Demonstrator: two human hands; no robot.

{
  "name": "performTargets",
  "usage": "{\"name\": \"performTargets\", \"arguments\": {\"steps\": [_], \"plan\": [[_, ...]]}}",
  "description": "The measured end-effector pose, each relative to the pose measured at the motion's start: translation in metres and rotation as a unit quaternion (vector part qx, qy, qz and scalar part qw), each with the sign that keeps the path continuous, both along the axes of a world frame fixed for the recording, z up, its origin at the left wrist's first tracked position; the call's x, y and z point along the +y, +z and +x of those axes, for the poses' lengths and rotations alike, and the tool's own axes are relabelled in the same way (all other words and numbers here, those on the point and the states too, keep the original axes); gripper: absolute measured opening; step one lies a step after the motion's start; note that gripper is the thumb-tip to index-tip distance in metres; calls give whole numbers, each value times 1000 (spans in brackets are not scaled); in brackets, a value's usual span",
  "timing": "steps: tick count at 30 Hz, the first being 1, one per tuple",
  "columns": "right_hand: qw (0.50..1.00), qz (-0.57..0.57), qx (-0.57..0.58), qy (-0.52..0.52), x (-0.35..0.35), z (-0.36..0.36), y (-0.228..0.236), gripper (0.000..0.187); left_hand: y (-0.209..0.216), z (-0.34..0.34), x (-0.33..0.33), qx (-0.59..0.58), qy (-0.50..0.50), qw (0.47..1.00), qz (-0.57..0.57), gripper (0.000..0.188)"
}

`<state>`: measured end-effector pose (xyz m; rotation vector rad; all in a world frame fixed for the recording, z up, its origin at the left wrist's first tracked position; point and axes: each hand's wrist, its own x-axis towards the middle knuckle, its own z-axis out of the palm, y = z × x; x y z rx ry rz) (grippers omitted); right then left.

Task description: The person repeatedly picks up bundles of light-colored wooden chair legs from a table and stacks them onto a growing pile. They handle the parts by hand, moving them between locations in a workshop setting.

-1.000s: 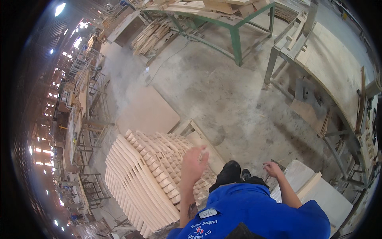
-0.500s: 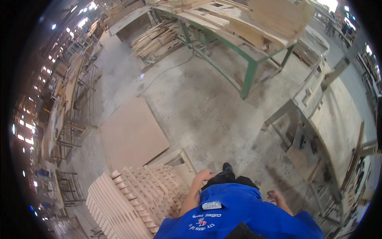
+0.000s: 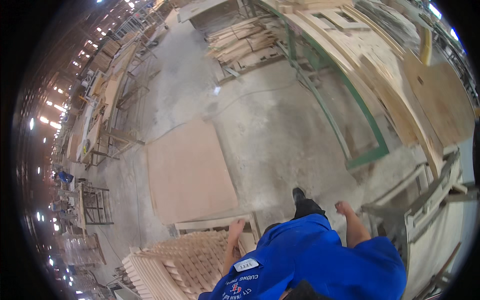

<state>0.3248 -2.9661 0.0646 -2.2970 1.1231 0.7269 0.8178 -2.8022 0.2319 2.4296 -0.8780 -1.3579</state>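
Note:
My left hand (image 3: 237, 228) hangs beside my body, above the edge of a large stack of light, curved wooden pieces (image 3: 175, 260). It looks loosely curled, with nothing visible in it; whether it touches the stack cannot be made out. On the other side, my right hand (image 3: 343, 208) is out in front of me over the concrete floor, its fingers curled in and nothing seen in them. A black shoe (image 3: 298, 194) steps forward below my blue shirt (image 3: 320, 250).
Flat on the floor ahead lies a brown board (image 3: 190, 172), left of my path. A green-framed table (image 3: 370, 157) bearing wooden panels stands ahead right. Closer on the right is a workbench (image 3: 425, 220). Bundled wood strips (image 3: 245, 40) lie farther off; a thin cable (image 3: 250, 91) crosses the floor.
I have moved forward, and the view has turned left. The green-framed table appears closer on the right. My right hand has swung forward; my left is now over the stack's far edge.

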Motion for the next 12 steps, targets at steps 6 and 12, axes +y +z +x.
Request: {"name": "performTargets", "arguments": {"steps": [6,12], "plan": [[943,52,-262,-197,-282,272,110,34,2,86,-21,92,69,988,100,38],[931,46,-334,-137,-475,497,208,38,-42,196,-150,206,403,891,35,39]]}}
